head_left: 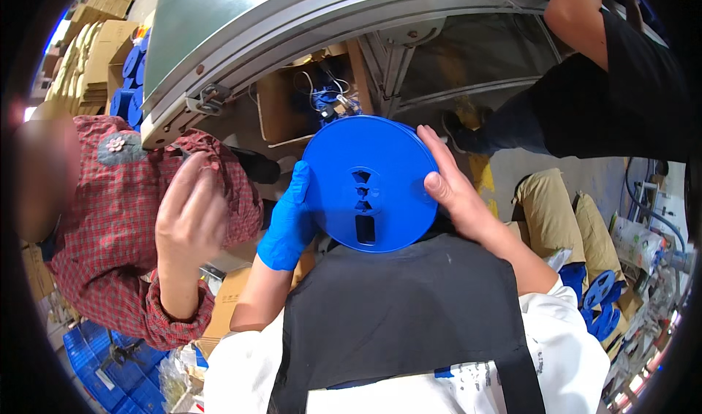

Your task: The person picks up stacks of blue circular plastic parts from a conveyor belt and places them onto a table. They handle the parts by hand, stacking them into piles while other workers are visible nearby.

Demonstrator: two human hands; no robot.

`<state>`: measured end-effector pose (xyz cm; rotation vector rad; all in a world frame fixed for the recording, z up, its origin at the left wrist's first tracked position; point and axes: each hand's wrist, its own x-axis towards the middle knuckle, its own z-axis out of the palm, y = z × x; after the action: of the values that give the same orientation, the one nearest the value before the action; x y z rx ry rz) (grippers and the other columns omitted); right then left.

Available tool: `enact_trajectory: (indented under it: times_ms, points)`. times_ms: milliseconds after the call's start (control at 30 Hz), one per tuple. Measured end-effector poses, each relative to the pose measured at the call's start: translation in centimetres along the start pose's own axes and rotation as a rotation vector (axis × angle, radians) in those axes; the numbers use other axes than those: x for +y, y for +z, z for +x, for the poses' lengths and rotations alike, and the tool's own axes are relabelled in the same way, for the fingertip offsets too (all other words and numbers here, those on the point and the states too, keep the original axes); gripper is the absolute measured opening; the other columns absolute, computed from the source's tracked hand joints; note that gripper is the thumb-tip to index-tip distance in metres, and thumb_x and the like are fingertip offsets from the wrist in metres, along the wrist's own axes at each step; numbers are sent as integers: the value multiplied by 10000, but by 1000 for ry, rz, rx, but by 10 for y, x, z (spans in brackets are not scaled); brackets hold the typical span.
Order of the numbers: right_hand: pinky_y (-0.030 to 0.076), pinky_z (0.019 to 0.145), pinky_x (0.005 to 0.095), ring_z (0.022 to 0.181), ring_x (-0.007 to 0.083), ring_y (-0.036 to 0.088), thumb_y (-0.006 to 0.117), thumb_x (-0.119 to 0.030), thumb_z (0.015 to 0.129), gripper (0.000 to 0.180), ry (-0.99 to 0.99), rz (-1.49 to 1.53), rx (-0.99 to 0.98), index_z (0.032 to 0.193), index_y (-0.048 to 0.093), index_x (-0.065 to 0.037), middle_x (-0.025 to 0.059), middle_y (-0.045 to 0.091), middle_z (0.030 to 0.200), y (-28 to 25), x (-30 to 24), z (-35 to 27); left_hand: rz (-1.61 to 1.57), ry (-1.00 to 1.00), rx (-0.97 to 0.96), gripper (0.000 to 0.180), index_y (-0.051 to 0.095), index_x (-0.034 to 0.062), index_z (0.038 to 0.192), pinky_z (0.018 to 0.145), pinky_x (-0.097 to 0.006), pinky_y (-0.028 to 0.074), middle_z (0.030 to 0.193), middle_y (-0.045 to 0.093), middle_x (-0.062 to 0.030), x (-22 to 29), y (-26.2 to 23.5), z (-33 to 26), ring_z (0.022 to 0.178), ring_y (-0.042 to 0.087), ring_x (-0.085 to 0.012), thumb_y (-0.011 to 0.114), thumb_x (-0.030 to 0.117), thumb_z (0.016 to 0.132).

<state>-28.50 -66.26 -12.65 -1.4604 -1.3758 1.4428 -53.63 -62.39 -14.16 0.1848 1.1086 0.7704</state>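
A round blue plastic reel (pixel 336 172) is held up in front of my black apron, its flat face turned toward me. Small cut-outs and one rectangular slot show around its middle, and a second rim shows behind the face at the upper right. My left hand (pixel 290 213), in a blue glove, grips the reel's left edge with the thumb pointing up. On the right edge, my bare right hand (pixel 461 198) presses with the thumb at the near rim and the fingers along the side. The fingers of my left hand behind the reel are hidden.
A conveyor table with a green belt (pixel 197 19) and metal frame (pixel 307 30) runs ahead. Beneath it stands a carton (pixel 281 110) with cables. At left is a co-worker in a red checked shirt (pixel 110 194); another person (pixel 585 85) stands right. Sacks (pixel 548 216) and blue reels (pixel 599 290) lie right.
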Motion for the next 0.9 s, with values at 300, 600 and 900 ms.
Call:
enact_trajectory:
  times_ms: [300,600,900]
  points:
    - [215,1169,454,1453,353,192,456,-707,898,1014,74,431,262,1563,19,-78,224,112,1578,27,10,-23,35,70,-309,743,251,93,1532,1112,-458,348,1508,395,-122,-20,-9,17,1318,442,-286,505,521,980]
    - [257,1156,433,1434,295,273,583,-619,866,1015,-336,478,316,1565,96,-67,153,129,1606,25,-12,-3,95,120,-300,836,255,154,1538,1054,-418,410,1489,406,-66,-44,-45,3,1301,449,-258,604,567,901]
    - [270,1154,449,1439,309,264,540,-684,843,1027,-301,343,354,1551,157,-47,164,142,1602,23,4,5,-50,416,-356,955,58,211,1581,1156,-454,286,1596,226,-81,-30,7,8,1419,310,-276,499,695,885]
